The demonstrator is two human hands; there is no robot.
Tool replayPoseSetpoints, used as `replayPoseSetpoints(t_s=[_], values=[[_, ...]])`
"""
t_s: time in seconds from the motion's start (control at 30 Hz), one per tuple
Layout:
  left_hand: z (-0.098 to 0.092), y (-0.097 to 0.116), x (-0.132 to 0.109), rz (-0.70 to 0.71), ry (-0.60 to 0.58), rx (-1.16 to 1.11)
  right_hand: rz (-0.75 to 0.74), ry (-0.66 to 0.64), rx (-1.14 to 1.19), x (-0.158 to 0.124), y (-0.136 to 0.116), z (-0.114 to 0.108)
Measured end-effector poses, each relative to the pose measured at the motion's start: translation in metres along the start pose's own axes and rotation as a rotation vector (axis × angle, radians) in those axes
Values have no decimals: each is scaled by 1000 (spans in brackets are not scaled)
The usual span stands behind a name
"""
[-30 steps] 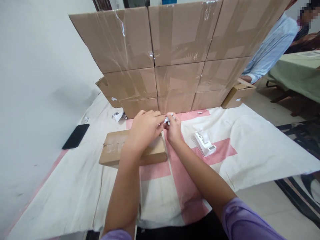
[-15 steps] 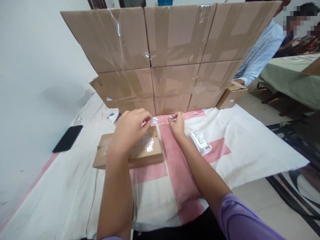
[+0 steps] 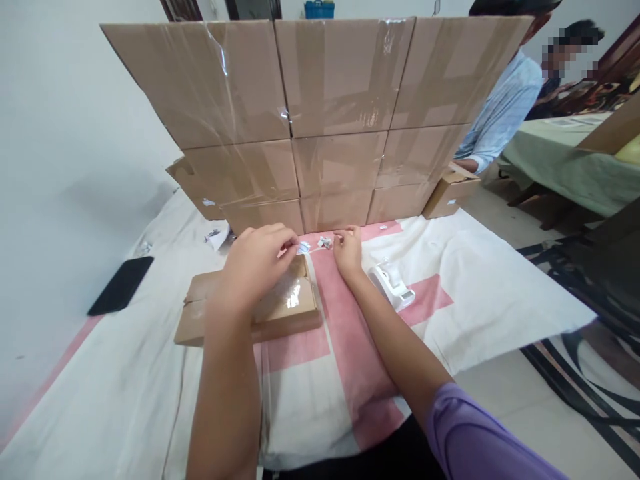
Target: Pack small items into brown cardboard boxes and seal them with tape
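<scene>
Facing a tall wall of taped cardboard boxes (image 3: pixel 330 87) at the back of a cloth-covered surface (image 3: pixel 490 287). Seeing a flat carton (image 3: pixel 190 323) lying beneath the left hand (image 3: pixel 263 263), with the right hand (image 3: pixel 349 250) reaching past the carton's right end. Noting a white tape dispenser (image 3: pixel 393 283) sitting farther right. Logging the latest change: finding the crumpled scrap (image 3: pixel 325 243) now lying on the surface, no longer pinched in the right fingers as a moment ago. Reading this, by judgement, as setting the scrap aside and freeing the right hand. Placing that scrap just left of the right fingertips, apparently apart from them. Leaving the right fingers narrowly parted, holding nothing visible. Bringing left thumb and forefinger nearly together; not telling whether gripping anything. Spotting a bluish-white scrap (image 3: pixel 303 247) just beside the left fingertips, possibly touching
</scene>
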State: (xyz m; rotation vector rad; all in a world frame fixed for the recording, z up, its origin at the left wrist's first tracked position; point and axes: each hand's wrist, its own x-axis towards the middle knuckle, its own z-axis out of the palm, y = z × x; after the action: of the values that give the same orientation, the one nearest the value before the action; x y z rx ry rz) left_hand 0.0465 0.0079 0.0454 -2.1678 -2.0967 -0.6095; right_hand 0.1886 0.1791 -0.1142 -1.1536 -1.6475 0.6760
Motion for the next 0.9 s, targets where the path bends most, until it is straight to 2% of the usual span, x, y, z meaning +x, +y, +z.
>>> replayPoseSetpoints(t_s=[0.07, 0.1, 0.17, 0.23, 0.27, 0.33, 0.43, 0.57, 0.73, 0.9], values=[[1, -1, 0, -4, -4, -2, -55, 11, 97, 0, -14, -6], [1, -1, 1, -7, -9, -6, -92, -41, 203, -1, -23, -9], [1, 0, 1, -10, -27, -22, -121, -286, 489, -2, -40, -15], [2, 2, 1, -13, -49, -39, -58, -602, 749, -6, -55, -19], [2, 2, 1, -15, -56, -46, -11, -715, 840, -8, -61, -20], [2, 3, 1, -24, -64, -57, 45, -809, 955, -13, -69, -19], [2, 3, 2, -40, -63, -58, 41, -780, 1005, -18, -73, -15], [1, 3, 1, -63, -42, -39, -57, -635, 1002, -22, -73, -10], [0, -1, 1, -77, -49, -55, -248, -498, 812, -28, -73, -12], [2, -3, 2, -79, -48, -25, -312, -416, 703, -34, -79, -13]])
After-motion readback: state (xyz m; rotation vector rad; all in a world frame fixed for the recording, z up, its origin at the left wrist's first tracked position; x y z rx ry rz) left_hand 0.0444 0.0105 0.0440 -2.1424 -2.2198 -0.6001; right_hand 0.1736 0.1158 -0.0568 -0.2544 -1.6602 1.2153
